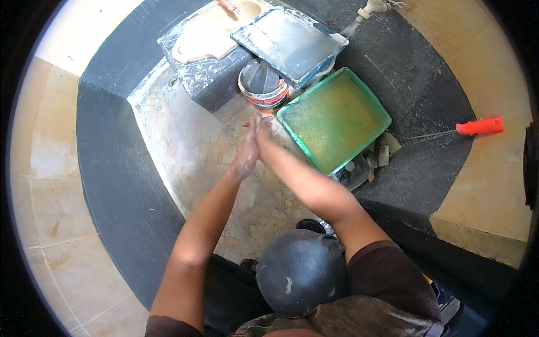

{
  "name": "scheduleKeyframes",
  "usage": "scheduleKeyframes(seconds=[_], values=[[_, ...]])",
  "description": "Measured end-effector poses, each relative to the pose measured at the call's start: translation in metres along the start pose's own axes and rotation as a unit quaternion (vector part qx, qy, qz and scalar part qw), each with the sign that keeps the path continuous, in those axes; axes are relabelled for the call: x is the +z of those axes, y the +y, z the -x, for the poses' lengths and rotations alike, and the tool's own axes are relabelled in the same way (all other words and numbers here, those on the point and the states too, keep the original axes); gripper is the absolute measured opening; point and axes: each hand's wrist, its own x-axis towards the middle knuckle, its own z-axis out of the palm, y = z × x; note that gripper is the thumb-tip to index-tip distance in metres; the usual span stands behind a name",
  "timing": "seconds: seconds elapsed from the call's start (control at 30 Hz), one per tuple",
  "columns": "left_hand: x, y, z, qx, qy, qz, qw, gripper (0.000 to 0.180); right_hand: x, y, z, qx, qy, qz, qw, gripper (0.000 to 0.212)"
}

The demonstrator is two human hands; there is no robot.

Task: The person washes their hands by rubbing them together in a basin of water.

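My left hand [246, 157] and my right hand [264, 132] meet palm against palm in front of me, over the stained floor. Both have their fingers stretched out, with no object visible between them. Wet, whitish smears coat the left hand, and motion blurs the right arm. Just beyond the fingertips stands a small paint-streaked bucket [264, 104] with a dark inside. Close by on the right is a green tray [299, 147] full of murky, yellowish water.
A blue-rimmed tray [247, 42] of greyish water sits below a running tap [368, 10]. Left of it, a wooden board [196, 45] lies on a paint-splashed block [205, 78]. A red-handled roller frame [480, 126] rests on the right ledge. Scraps and tools [370, 163] lie beside the green tray.
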Motion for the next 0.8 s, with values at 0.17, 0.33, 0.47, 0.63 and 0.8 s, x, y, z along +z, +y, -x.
scheduleKeyframes(seconds=[0.17, 0.33, 0.47, 0.63, 0.8], values=[[-0.026, -0.006, -0.004, -0.057, 0.01, -0.223, 0.973, 0.07, -0.041, 0.04, 0.006, -0.115, 0.039, 0.251, 0.96, 0.052], [-0.027, -0.002, -0.01, -0.12, 0.026, -0.176, 0.977, 0.069, -0.131, -0.03, 0.006, -0.15, 0.258, 0.421, 0.857, 0.033], [-0.066, -0.011, -0.014, -0.116, 0.006, -0.3, 0.947, 0.064, -0.165, -0.101, 0.028, -0.053, 0.303, 0.492, 0.815, 0.037], [-0.065, -0.022, -0.011, -0.126, 0.002, -0.324, 0.938, 0.059, -0.137, -0.107, 0.038, -0.067, 0.192, 0.717, 0.666, 0.044], [-0.065, -0.03, -0.001, -0.116, 0.001, -0.396, 0.911, 0.059, -0.107, -0.057, 0.058, 0.004, 0.102, 0.775, 0.624, 0.023]])
